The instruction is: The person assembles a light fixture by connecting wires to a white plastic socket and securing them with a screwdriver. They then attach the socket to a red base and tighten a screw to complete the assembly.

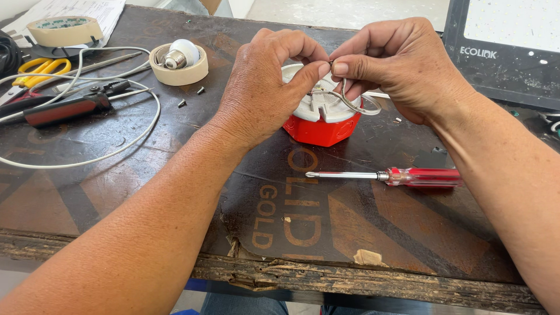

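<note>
Presently both hands meet above a red junction box (319,129) with a white lamp holder (312,105) seated on it, standing near the middle of the dark table (175,192), toward its far edge. The left hand (265,87) and right hand (396,67) are together, thumb and fingertips of each pinched on thin white wires (350,104) that loop up out of the holder. The holder's open face points upward; its axis is upright. Wire ends are hidden between the fingertips, and the left hand covers the holder's left side.

A screwdriver (385,175) with a red handle lies nearer the front edge, its long axis parallel to that edge, tip pointing left, apart from the box.

Toward the far left corner sit a roll of masking tape (178,65) with a light bulb (181,53) inside it, a white cable (87,160), and yellow-handled scissors (38,67), partly cut off.
</note>
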